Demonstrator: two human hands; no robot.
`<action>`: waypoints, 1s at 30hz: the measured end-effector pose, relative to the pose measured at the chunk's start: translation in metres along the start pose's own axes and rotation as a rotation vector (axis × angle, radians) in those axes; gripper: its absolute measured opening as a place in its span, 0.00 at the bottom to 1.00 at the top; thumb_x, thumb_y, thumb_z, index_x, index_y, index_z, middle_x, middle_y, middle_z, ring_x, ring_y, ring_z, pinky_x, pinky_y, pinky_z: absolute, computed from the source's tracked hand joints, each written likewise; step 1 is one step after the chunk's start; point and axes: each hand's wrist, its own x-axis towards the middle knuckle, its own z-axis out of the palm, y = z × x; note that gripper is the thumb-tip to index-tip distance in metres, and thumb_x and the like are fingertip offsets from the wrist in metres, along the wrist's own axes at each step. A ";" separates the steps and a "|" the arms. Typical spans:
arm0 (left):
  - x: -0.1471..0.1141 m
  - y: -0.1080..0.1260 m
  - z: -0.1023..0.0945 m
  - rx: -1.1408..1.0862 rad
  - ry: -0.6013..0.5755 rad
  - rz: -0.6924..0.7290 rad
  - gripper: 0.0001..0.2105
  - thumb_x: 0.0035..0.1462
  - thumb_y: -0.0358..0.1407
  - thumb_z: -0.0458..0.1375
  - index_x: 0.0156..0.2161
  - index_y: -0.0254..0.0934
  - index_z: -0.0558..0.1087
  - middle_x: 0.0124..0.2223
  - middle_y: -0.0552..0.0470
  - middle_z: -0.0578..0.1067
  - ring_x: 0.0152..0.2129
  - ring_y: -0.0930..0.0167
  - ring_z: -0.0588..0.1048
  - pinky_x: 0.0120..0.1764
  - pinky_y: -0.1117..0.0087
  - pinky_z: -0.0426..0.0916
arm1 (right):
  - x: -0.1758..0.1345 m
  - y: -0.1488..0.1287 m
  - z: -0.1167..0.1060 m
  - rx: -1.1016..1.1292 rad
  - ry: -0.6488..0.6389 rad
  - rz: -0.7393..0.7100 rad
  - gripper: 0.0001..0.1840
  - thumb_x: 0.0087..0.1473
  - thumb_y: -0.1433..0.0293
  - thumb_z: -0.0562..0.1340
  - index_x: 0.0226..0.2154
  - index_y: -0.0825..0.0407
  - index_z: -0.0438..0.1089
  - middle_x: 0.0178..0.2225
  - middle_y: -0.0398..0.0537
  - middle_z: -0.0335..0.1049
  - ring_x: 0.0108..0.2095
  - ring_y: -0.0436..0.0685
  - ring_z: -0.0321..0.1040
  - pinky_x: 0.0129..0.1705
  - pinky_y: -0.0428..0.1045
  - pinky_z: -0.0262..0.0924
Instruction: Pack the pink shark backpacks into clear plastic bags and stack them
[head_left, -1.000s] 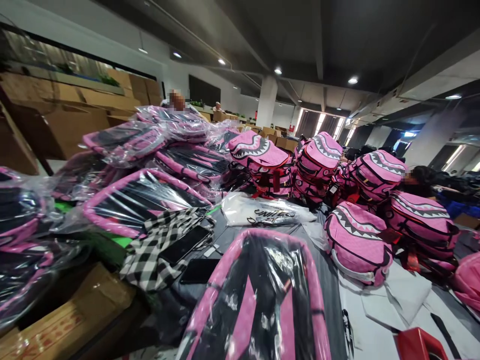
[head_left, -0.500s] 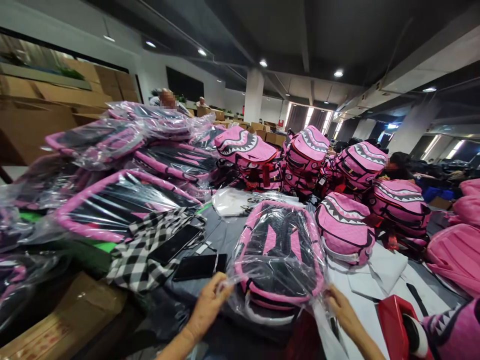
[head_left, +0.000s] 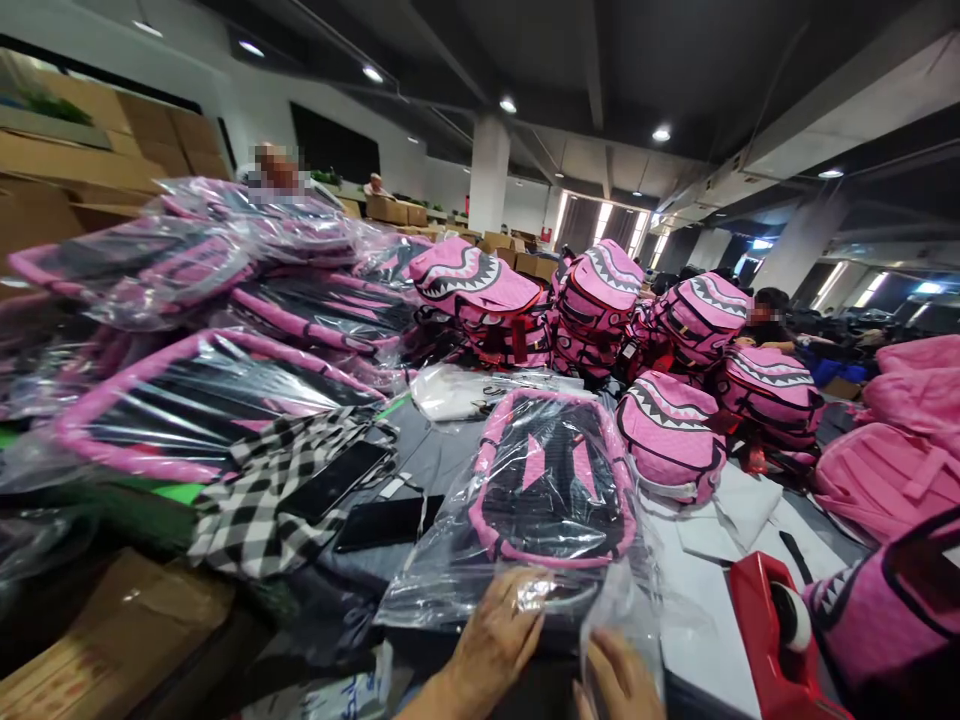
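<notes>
A pink and black backpack (head_left: 551,475) lies flat in a clear plastic bag (head_left: 435,580), its back panel facing up and its top pointing away from me. The bag's loose end spreads toward me. My left hand (head_left: 499,625) is closed on the film just below the backpack's near edge, with shiny plastic over its fingertips. To its right, my right hand (head_left: 619,680) has its fingers curled in the bag's loose near corner, partly seen through the film and slightly blurred.
A red tape dispenser (head_left: 772,630) stands at right beside white sheets (head_left: 705,600). Bagged backpacks (head_left: 217,400) pile up at left; unbagged ones (head_left: 667,430) stack behind. Phones (head_left: 390,522) lie by a checkered cloth (head_left: 262,500). A cardboard box (head_left: 112,640) sits lower left. Co-workers are farther back.
My left hand has moved right and nearer the bag's middle, my right hand left and down toward me. The bag's loose end now lies flatter and wider. The view has shifted slightly.
</notes>
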 end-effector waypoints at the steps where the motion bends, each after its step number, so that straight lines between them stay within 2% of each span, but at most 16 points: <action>1: 0.009 -0.001 0.002 0.088 0.036 0.057 0.21 0.67 0.30 0.48 0.62 0.42 0.68 0.53 0.43 0.78 0.52 0.61 0.77 0.55 0.58 0.74 | 0.012 -0.006 0.006 -0.068 0.025 -0.098 0.15 0.64 0.62 0.59 0.51 0.40 0.74 0.52 0.50 0.75 0.53 0.66 0.72 0.55 0.60 0.69; 4: 0.022 -0.009 0.008 0.264 0.125 0.080 0.23 0.66 0.30 0.50 0.65 0.41 0.64 0.54 0.40 0.77 0.53 0.59 0.76 0.55 0.55 0.73 | 0.050 -0.020 0.015 -0.315 0.161 -0.334 0.21 0.64 0.68 0.55 0.58 0.45 0.69 0.50 0.55 0.76 0.49 0.66 0.75 0.48 0.60 0.72; 6: 0.028 -0.016 0.009 0.311 0.094 0.077 0.24 0.66 0.34 0.52 0.66 0.40 0.61 0.59 0.38 0.73 0.57 0.56 0.72 0.57 0.52 0.70 | 0.071 -0.029 0.017 -0.394 0.210 -0.346 0.22 0.64 0.68 0.56 0.59 0.47 0.67 0.48 0.57 0.76 0.46 0.66 0.75 0.47 0.60 0.71; 9: 0.045 -0.024 0.006 0.318 -0.119 0.081 0.24 0.63 0.41 0.59 0.62 0.37 0.66 0.59 0.37 0.73 0.56 0.54 0.73 0.56 0.51 0.70 | 0.096 -0.040 0.017 -0.409 0.138 -0.294 0.21 0.62 0.65 0.58 0.56 0.51 0.70 0.50 0.61 0.75 0.50 0.70 0.73 0.52 0.65 0.68; 11: 0.057 -0.027 0.000 0.305 -0.299 0.049 0.20 0.60 0.45 0.63 0.53 0.35 0.73 0.51 0.39 0.78 0.48 0.55 0.76 0.50 0.55 0.72 | 0.110 -0.047 0.013 -0.380 0.037 -0.247 0.18 0.61 0.64 0.59 0.50 0.52 0.74 0.48 0.62 0.77 0.49 0.71 0.73 0.53 0.65 0.67; 13: 0.066 -0.031 -0.009 0.293 -0.439 0.025 0.16 0.60 0.46 0.63 0.45 0.35 0.75 0.43 0.41 0.79 0.41 0.58 0.77 0.45 0.59 0.72 | 0.118 -0.049 0.002 -0.289 -0.088 -0.215 0.16 0.62 0.62 0.58 0.46 0.50 0.76 0.44 0.58 0.78 0.48 0.68 0.74 0.53 0.63 0.66; 15: 0.071 -0.037 -0.020 0.280 -0.516 0.033 0.13 0.63 0.46 0.60 0.42 0.36 0.75 0.41 0.43 0.79 0.40 0.60 0.77 0.44 0.61 0.70 | 0.112 -0.046 -0.015 -0.128 -0.165 -0.188 0.16 0.65 0.61 0.55 0.46 0.48 0.77 0.44 0.53 0.79 0.49 0.64 0.74 0.54 0.60 0.67; 17: 0.072 -0.043 -0.034 0.271 -0.541 0.041 0.11 0.65 0.44 0.58 0.42 0.38 0.75 0.42 0.46 0.79 0.41 0.62 0.76 0.45 0.63 0.68 | 0.093 -0.041 -0.030 0.027 -0.113 -0.110 0.17 0.67 0.61 0.54 0.47 0.47 0.76 0.45 0.50 0.79 0.49 0.61 0.74 0.54 0.56 0.68; 19: 0.077 -0.046 -0.051 0.250 -0.538 0.049 0.10 0.66 0.43 0.57 0.42 0.40 0.75 0.42 0.48 0.79 0.41 0.63 0.76 0.46 0.65 0.67 | 0.067 -0.036 -0.036 0.089 0.022 0.027 0.18 0.62 0.57 0.60 0.50 0.48 0.74 0.49 0.52 0.77 0.51 0.62 0.73 0.55 0.56 0.68; 21: 0.091 -0.043 -0.068 0.244 -0.514 0.066 0.10 0.66 0.43 0.56 0.42 0.40 0.76 0.41 0.48 0.79 0.40 0.64 0.76 0.45 0.65 0.67 | 0.046 -0.034 -0.033 0.094 0.103 0.124 0.35 0.49 0.54 0.70 0.57 0.49 0.69 0.57 0.54 0.72 0.57 0.67 0.68 0.58 0.60 0.65; 22: 0.101 -0.039 -0.077 0.252 -0.506 0.077 0.11 0.66 0.43 0.56 0.42 0.40 0.76 0.40 0.48 0.79 0.39 0.64 0.76 0.44 0.66 0.66 | 0.040 -0.032 -0.030 0.108 0.120 0.150 0.44 0.43 0.55 0.73 0.61 0.49 0.66 0.60 0.55 0.68 0.60 0.69 0.65 0.60 0.61 0.63; 23: 0.112 -0.035 -0.085 0.265 -0.505 0.089 0.11 0.66 0.43 0.55 0.41 0.39 0.76 0.39 0.48 0.79 0.38 0.63 0.76 0.42 0.66 0.66 | 0.035 -0.030 -0.027 0.146 0.136 0.186 0.48 0.41 0.57 0.73 0.63 0.49 0.62 0.62 0.56 0.66 0.60 0.70 0.64 0.60 0.62 0.63; 24: 0.123 -0.031 -0.093 0.282 -0.509 0.100 0.12 0.67 0.43 0.54 0.40 0.39 0.76 0.38 0.48 0.79 0.37 0.63 0.76 0.41 0.66 0.66 | 0.033 -0.027 -0.026 0.212 0.164 0.250 0.47 0.43 0.58 0.72 0.64 0.49 0.61 0.61 0.56 0.67 0.57 0.68 0.68 0.57 0.61 0.66; 26: 0.143 -0.025 -0.104 0.314 -0.520 0.126 0.14 0.68 0.44 0.52 0.40 0.38 0.76 0.37 0.49 0.78 0.36 0.63 0.76 0.40 0.66 0.65 | 0.031 -0.015 -0.030 0.404 0.221 0.459 0.41 0.47 0.58 0.67 0.62 0.51 0.62 0.50 0.56 0.75 0.42 0.63 0.76 0.43 0.57 0.73; 28: 0.152 -0.022 -0.108 0.333 -0.514 0.145 0.15 0.68 0.45 0.52 0.41 0.38 0.76 0.37 0.49 0.78 0.36 0.64 0.76 0.40 0.66 0.65 | 0.029 -0.001 -0.040 0.592 0.193 0.647 0.35 0.47 0.55 0.66 0.55 0.53 0.69 0.39 0.53 0.79 0.30 0.59 0.74 0.32 0.53 0.72; 30: 0.149 -0.021 -0.104 0.349 -0.538 0.147 0.14 0.67 0.46 0.54 0.41 0.38 0.76 0.37 0.49 0.78 0.37 0.63 0.75 0.41 0.66 0.64 | 0.027 0.008 -0.047 0.765 0.096 0.677 0.33 0.46 0.51 0.66 0.50 0.53 0.73 0.41 0.55 0.79 0.35 0.61 0.76 0.36 0.53 0.72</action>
